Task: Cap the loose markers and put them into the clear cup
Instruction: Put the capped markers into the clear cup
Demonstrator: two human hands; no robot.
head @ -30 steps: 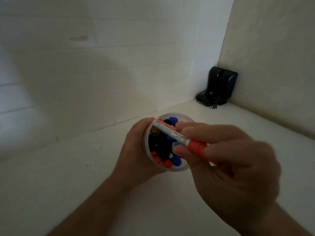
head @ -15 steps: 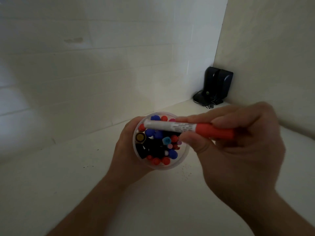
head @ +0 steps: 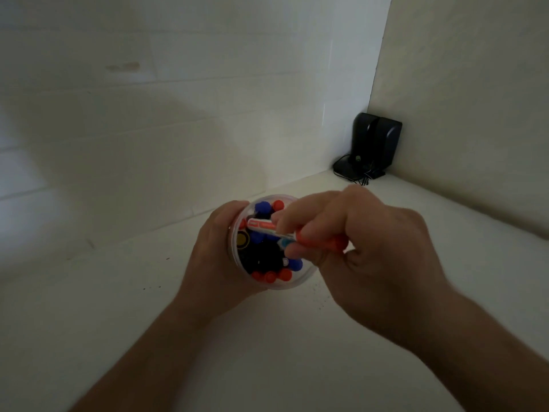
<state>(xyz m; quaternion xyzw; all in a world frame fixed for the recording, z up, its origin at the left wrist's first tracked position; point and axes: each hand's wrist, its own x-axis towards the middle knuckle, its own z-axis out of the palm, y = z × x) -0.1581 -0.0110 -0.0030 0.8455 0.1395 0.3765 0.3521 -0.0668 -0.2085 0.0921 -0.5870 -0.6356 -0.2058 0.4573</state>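
Note:
The clear cup [head: 300, 282] stands on the white surface, packed with several capped markers in red, blue and black. My left hand [head: 214, 263] grips the cup's left side. My right hand [head: 359, 248] pinches a red-capped marker [head: 267, 226] with a white barrel, held nearly flat over the cup's mouth, its barrel end pointing left. The red cap [head: 322, 241] sits between my fingers.
A black device [head: 372, 145] with a cable stands in the far right corner where two white walls meet. The white surface [head: 118, 307] stretches around the cup, with small dark specks near it.
My right hand has lowered and drawn in over the cup, bringing the marker down closer to the mouth. The left hand keeps its hold on the cup.

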